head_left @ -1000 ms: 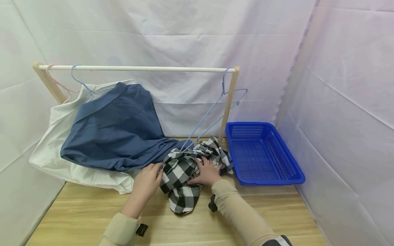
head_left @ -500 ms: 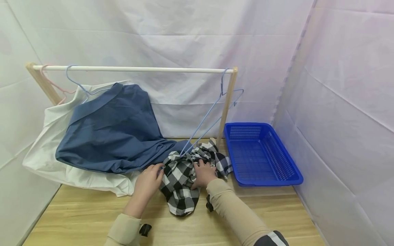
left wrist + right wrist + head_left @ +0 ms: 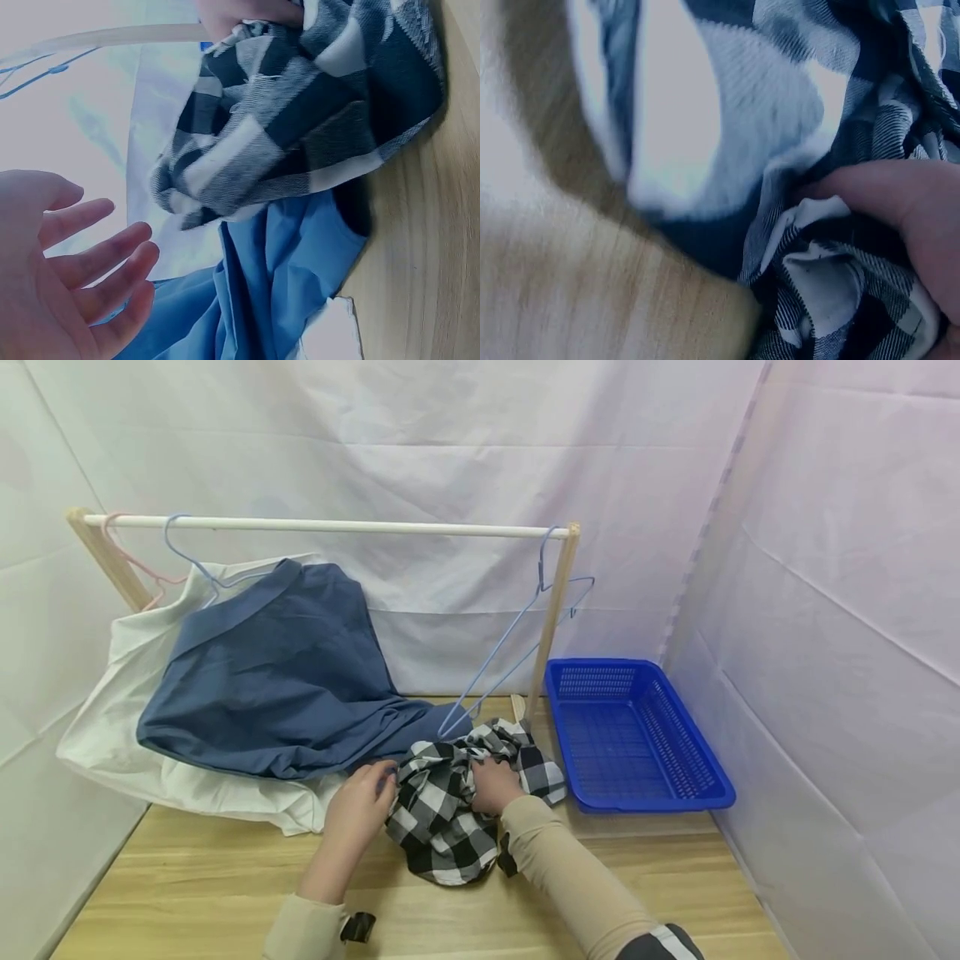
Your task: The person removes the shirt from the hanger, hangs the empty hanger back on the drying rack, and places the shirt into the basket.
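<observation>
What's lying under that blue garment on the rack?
A white garment shows beneath the blue garment, spreading onto the table. How far it reaches underneath is covered.

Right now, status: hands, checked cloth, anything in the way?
Left hand open beside checked cloth. Right hand grips it. Blue garment alongside; hanger just behind.

Beside the checked cloth (image 3: 450, 810), both bare hands emerge from long beige sleeves (image 3: 558, 868), each wrist carrying a small black strapped device (image 3: 358, 927), the right upper arm showing dark fabric with white stripes.
</observation>
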